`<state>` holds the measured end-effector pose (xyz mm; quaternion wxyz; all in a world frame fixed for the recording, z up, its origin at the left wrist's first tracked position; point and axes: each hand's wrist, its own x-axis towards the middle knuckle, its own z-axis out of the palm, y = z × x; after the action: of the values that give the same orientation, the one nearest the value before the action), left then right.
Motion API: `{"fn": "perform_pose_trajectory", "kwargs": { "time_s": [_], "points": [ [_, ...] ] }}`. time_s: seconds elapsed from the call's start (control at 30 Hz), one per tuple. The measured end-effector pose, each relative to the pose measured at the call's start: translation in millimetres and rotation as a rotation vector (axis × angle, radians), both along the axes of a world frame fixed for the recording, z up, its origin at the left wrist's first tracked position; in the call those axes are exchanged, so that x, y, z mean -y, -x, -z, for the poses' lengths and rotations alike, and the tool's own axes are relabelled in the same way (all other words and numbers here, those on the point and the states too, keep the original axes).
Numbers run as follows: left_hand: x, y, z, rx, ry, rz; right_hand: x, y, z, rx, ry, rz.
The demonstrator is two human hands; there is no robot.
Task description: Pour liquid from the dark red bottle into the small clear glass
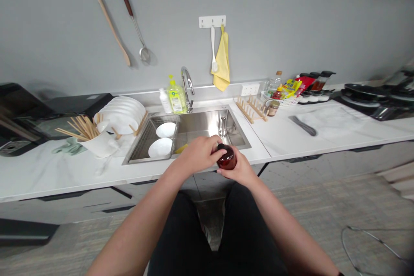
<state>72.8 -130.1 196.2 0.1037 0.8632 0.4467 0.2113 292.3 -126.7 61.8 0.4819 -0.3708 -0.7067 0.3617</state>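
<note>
Both hands meet in front of the sink [207, 125], around a dark reddish-brown bottle [227, 160] with a shiny shoulder. My right hand [242, 169] wraps the bottle's body from the right, its thumb across the near side. From the left, my left hand [201, 153] closes its fingers at the bottle's dark top. Whether a cap is under those fingers I cannot tell. The bottle's lower part is largely hidden by my right hand. Behind my hands, two white bowls [166, 130] sit in a wire basket [145, 138] on the sink's left side.
A faucet [187, 88] rises behind the sink, beside a yellow-green soap bottle [176, 98] and a white bottle [165, 101]. White plates [121, 114] and a holder of chopsticks [98, 143] stand left. A wooden rack [252, 108], a jar [272, 108] and a stove [371, 99] are right.
</note>
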Motion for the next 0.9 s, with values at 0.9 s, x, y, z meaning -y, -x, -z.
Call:
{"fn": "perform_pose_trajectory", "kwargs": {
  "time_s": [0.9],
  "points": [
    [7.8,56.0,28.0,0.571,-0.228,-0.145,6.5,-6.7,0.5,0.046,0.01,0.067]
  ]
}}
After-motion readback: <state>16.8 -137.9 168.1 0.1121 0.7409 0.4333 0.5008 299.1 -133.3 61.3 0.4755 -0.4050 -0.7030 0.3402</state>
